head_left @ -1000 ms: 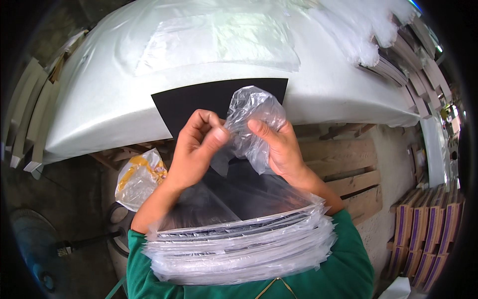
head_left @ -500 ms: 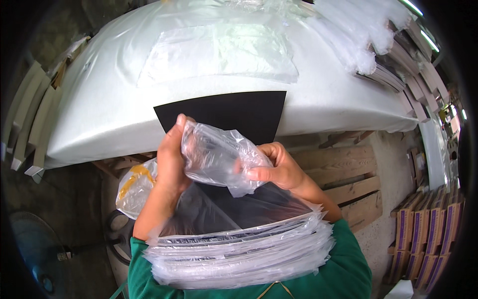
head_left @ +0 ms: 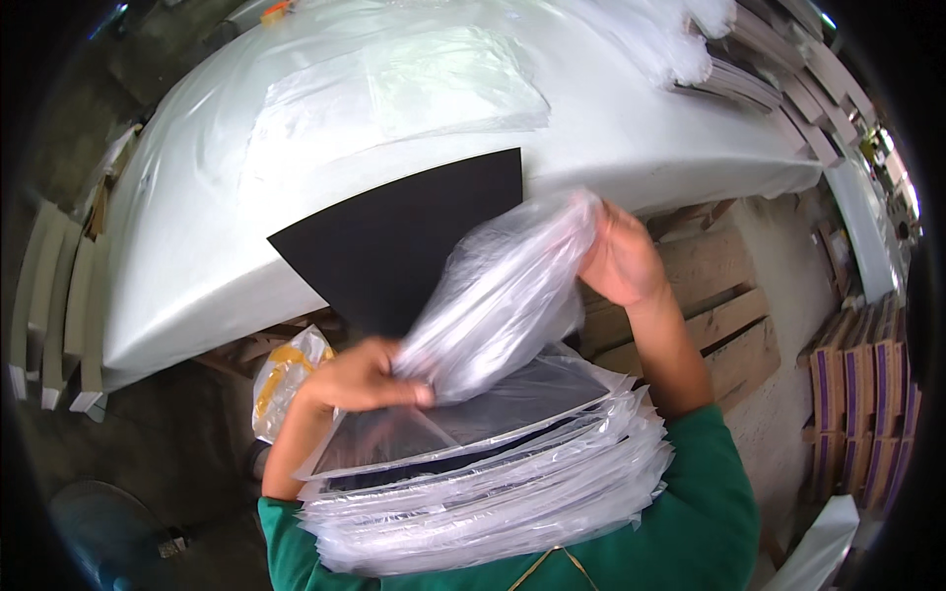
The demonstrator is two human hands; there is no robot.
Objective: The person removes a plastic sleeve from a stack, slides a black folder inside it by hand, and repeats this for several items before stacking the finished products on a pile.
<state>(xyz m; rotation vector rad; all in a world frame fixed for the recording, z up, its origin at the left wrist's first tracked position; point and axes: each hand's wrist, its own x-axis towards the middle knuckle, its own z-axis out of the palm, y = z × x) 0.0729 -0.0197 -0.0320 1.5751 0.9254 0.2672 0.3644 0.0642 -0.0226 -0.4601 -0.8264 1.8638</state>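
Note:
A crumpled clear plastic bag [head_left: 503,295] is stretched slantwise between my hands, slightly blurred. My left hand [head_left: 365,379] pinches its lower left end, thumb on top. At the upper right end my right hand [head_left: 624,258] grips it, its fingertips partly behind the plastic. Behind the bag, a black sheet [head_left: 404,227] lies over the near edge of the white-covered table [head_left: 611,167]; the bag hides part of it. Right below my hands, against my body, rests a thick stack of clear plastic sleeves [head_left: 483,512], with dark sheets showing through the upper ones.
Flat clear plastic [head_left: 394,94] lies on the table. White foam-like rolls [head_left: 680,44] sit at the far right. A yellow-taped plastic bundle [head_left: 291,379] hangs at left, above a fan [head_left: 108,532]. Wooden slats [head_left: 705,340] and stacked cartons [head_left: 857,414] stand at right.
My right hand has risen to the right and my left hand has dropped, drawing the bag out into a long slant. The view has tilted, and the black sheet appears farther left.

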